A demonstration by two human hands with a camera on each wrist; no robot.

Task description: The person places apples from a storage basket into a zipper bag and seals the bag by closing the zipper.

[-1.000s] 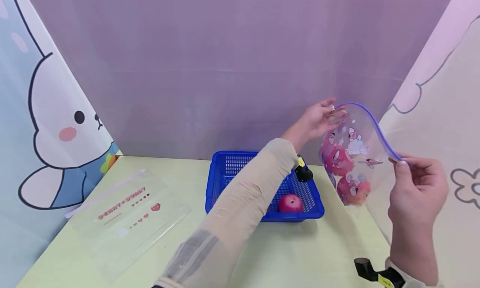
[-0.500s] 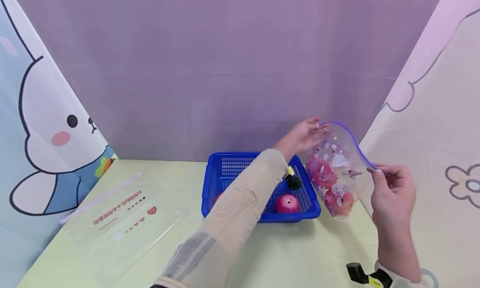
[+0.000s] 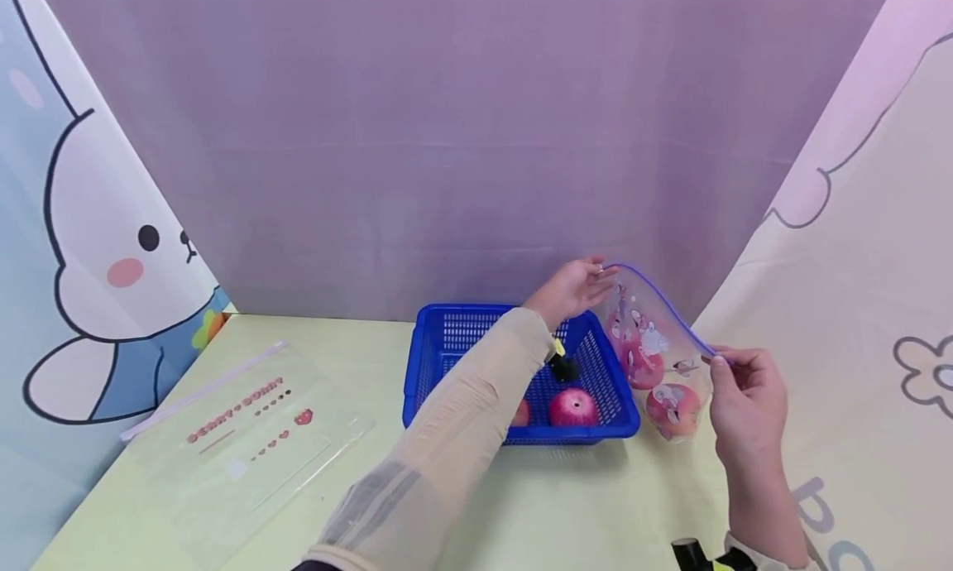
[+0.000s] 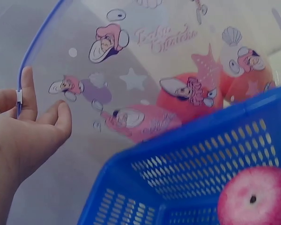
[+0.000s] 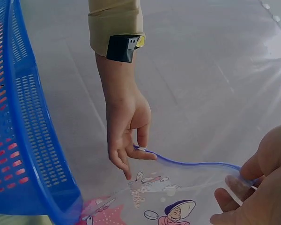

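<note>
A clear zip bag (image 3: 655, 339) with a purple-blue seal and cartoon prints hangs beside the basket, its lower part at the table. Several red, apple-like fruits (image 3: 673, 410) lie in it. My left hand (image 3: 569, 290) pinches the white slider (image 4: 19, 97) at the far end of the seal. Its other fingers are loosely bent in front of the bag. My right hand (image 3: 748, 401) pinches the near end of the seal between thumb and fingers. The seal line sags between both hands. In the right wrist view, my right hand (image 5: 262, 187) is partly cut off.
The blue plastic basket (image 3: 577, 432) stands left of the bag, with a red fruit (image 3: 573, 407) inside; my left forearm covers much of it. A second clear zip bag (image 3: 298, 463) with red print lies flat on the table at left.
Both hands have moved down and left with the zip bag, bringing it close against the basket's right side and down to the table. Both hands keep their pinch.
</note>
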